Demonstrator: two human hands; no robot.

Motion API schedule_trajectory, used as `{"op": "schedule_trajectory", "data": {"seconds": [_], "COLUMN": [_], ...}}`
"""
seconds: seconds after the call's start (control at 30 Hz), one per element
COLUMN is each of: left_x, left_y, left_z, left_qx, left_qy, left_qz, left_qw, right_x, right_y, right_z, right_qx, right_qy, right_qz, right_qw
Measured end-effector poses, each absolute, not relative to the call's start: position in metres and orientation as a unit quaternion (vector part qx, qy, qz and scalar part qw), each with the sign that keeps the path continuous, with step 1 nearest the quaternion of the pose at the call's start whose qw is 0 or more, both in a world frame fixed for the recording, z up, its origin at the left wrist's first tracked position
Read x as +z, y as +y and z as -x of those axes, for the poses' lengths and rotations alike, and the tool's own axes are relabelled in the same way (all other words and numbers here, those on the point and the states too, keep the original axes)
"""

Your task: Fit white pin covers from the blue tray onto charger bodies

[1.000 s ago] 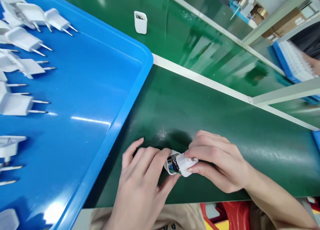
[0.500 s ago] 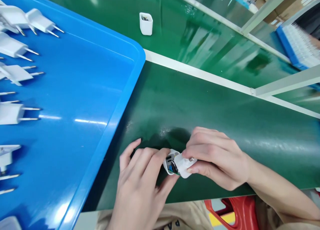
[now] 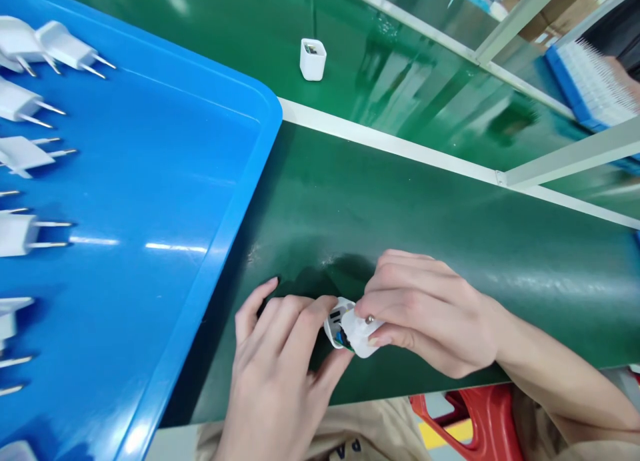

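Left hand [image 3: 280, 374] pinches white charger shell [image 3: 334, 317]; right hand [image 3: 425, 311] presses plug cap [image 3: 361, 331] on; light, rigid, slick plastic; grip sides, avoid exposed board.

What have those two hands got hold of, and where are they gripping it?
The left hand pinches the small white charger housing by its sides; the right hand grips the white plug cap by its edges, a metal pin showing between its fingers.

Left of our hands: blue tray [image 3: 215, 247] rim walls us off.
Ahead: we have bare green mat [image 3: 400, 207] up to the white rail [image 3: 400, 151].
Beyond the rail: one white charger shell [image 3: 313, 59] stands.
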State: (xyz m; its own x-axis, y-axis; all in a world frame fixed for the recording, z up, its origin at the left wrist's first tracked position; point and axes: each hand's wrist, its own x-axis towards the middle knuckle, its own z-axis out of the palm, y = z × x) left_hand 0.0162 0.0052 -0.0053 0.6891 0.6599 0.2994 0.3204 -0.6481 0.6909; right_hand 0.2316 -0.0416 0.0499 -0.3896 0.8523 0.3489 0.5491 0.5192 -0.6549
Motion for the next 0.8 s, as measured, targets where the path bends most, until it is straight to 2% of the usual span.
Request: {"op": "schedule_trajectory", "data": {"seconds": [0.3, 0.8], "left_x": [-0.0046, -0.0047], "left_y": [0.0037, 0.0037], "left_z": [-0.0134, -0.0176], "left_qx": [0.265, 0.284], "left_qy": [0.279, 0.285], "left_qz": [-0.868, -0.859], "left_qw": [0.315, 0.317], "right_x": [0.0579, 0.0602], "right_y": [-0.0412, -0.0438], "right_z": [-0.2283, -0.2251], "right_qx": [0.199, 0.236], "right_qy": [-0.82, -0.793], "right_qz": [0.458, 0.481], "right_qw": [0.279, 0.289]}}
